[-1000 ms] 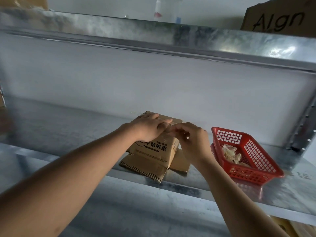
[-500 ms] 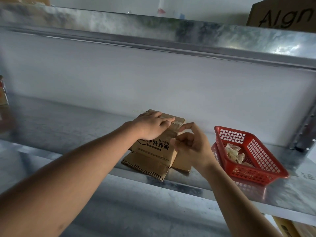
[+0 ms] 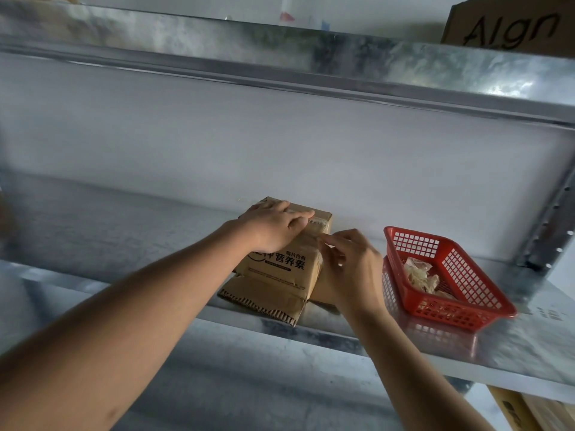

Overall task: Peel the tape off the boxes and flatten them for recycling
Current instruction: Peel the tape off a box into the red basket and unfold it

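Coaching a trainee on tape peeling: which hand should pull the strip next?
Right hand: its fingertips already pinch at the clear tape on the cardboard box, while the left hand presses the top, likely steadying it.

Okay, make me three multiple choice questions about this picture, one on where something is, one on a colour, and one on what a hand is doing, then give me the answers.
1. Where does the plastic mesh basket sit relative to the small brown cardboard box?
A. To its right
B. To its left
C. On top of it

2. What colour is the basket?
A. Blue
B. Red
C. Green

3. What is the left hand doing?
A. Hanging off the shelf
B. Reaching into the basket
C. Resting on top of the box

Answers: 1 A, it stands right of the box on the metal shelf. 2 B, its mesh is red. 3 C, its palm and fingers lie on the box top, while the right hand works at the box's edge.
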{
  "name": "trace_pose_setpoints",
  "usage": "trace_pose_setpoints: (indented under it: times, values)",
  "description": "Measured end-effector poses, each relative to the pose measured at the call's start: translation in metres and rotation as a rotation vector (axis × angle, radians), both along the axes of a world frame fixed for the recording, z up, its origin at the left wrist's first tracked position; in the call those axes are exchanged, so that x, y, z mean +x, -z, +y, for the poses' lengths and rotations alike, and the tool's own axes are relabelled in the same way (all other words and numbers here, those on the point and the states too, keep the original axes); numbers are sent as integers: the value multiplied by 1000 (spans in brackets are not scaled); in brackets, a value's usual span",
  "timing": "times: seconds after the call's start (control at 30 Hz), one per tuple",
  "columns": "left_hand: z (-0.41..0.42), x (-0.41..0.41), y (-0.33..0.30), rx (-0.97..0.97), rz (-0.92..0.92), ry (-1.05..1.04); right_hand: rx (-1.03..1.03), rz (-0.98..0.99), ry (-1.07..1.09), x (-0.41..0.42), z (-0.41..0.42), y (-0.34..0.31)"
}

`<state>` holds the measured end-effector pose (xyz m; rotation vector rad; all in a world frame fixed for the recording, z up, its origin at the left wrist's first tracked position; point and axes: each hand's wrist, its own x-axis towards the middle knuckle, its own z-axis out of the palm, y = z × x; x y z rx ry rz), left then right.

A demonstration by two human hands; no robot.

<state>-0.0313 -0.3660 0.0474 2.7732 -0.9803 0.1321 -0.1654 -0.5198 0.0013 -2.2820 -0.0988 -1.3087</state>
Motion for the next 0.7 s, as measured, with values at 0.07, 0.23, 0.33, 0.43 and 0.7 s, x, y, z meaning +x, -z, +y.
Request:
trace_pose_setpoints:
  times: [0.07, 0.23, 0.33, 0.43, 0.7]
  values:
    - [0, 0, 1, -4, 2, 6, -41, 33, 5, -2, 7, 0]
    - [0, 1, 0, -3, 1, 5, -18, 134, -22, -8, 14, -6]
    - [0, 2, 2, 3, -5, 14, -77, 222, 69, -8, 14, -8]
    - [-1, 3, 3, 3, -11, 9, -173, 229, 194, -9, 16, -11]
    - [-5, 4, 2, 15, -39, -12, -241, 224, 176, -20, 24, -16]
